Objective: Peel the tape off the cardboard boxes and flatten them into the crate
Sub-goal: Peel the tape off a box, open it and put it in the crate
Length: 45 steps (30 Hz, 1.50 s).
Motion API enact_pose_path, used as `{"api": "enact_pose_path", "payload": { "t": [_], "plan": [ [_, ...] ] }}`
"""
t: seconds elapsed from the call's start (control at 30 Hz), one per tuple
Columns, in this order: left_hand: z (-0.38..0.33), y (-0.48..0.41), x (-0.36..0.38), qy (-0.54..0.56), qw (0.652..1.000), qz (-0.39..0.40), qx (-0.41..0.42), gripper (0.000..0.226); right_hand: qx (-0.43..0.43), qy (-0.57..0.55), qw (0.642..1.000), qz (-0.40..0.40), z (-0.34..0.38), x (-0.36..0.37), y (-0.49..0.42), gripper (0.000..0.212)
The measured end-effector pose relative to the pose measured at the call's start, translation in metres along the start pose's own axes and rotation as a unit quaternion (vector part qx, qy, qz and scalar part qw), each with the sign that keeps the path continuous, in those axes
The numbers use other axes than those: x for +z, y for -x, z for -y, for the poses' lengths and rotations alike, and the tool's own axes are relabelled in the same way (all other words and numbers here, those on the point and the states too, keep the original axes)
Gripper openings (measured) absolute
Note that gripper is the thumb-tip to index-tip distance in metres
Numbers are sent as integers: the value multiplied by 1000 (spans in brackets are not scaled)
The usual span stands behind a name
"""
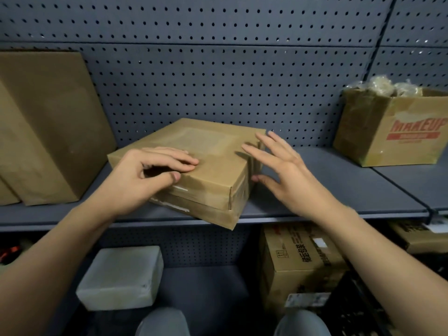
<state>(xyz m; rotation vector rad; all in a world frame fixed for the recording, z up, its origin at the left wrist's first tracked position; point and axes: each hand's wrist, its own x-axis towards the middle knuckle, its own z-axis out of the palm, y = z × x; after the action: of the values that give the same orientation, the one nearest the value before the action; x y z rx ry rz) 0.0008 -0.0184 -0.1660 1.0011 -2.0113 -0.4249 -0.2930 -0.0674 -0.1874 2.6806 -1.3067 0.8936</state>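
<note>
A flat, taped cardboard box [206, 151] lies at an angle on the grey shelf [327, 187], its near corner jutting over the front edge. Clear tape bands run over its top and sides. My left hand [148, 170] rests on the box's near left top, fingers curled on the surface and thumb pressed near the front edge; whether it pinches tape I cannot tell. My right hand [281, 166] hovers spread at the box's right side, fingertips over the top right edge, thumb close to the side wall, holding nothing.
A tall plain carton [46, 127] leans at the left of the shelf. An open "MAKEUP" box [392, 127] with wadded tape stands at the right. Below are a pale wrapped block [123, 277], a printed carton [300, 263] and a dark crate [358, 309]. Pegboard backs the shelf.
</note>
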Motion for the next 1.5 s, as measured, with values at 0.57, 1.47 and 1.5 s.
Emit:
{"api": "enact_pose_path", "payload": {
  "t": [0.57,1.47,1.5],
  "plan": [
    [1,22,10,-188,982,18,-26,80,-46,71,995,-61,28,-1,12,53],
    [25,14,69,-70,964,-235,-101,60,-13,155,987,46,43,16,-39,69],
    [25,12,72,-64,960,-251,-103,57,-12,155,987,42,43,17,-38,68]
  ]
}}
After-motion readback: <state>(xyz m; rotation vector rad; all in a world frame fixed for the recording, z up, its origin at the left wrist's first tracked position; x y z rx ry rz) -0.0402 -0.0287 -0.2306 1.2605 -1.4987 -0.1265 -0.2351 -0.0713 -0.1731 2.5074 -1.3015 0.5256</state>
